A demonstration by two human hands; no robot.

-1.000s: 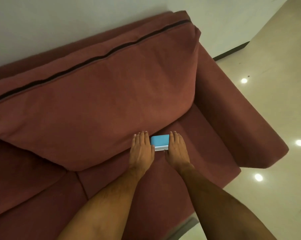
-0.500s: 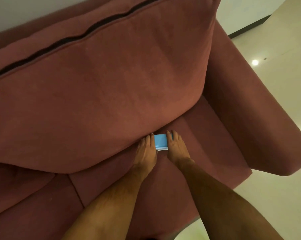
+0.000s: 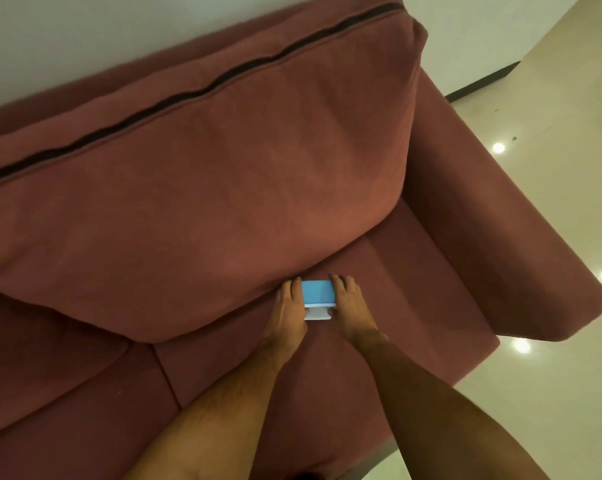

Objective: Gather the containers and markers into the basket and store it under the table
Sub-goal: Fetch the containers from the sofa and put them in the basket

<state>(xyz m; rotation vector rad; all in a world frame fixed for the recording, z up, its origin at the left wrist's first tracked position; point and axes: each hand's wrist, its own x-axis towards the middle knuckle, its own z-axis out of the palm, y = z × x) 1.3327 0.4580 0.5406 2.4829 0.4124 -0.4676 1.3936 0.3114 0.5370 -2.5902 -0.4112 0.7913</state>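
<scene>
A small container with a blue lid and white body [image 3: 317, 295] sits on the red sofa seat [image 3: 407, 306], close under the edge of the back cushion. My left hand [image 3: 287, 308] presses against its left side and my right hand [image 3: 350, 304] against its right side, so both hands clasp it between them. My fingers point toward the cushion. No basket and no markers are in view.
A large red back cushion [image 3: 206, 188] overhangs the seat just beyond my fingers. The sofa armrest [image 3: 507, 230] rises at the right. A glossy pale floor [image 3: 552, 393] with light reflections lies right of the sofa, and a white wall stands behind.
Both hands have closed in on the container's sides. More of its white body now shows below the blue lid, and the view has pulled back and tilted.
</scene>
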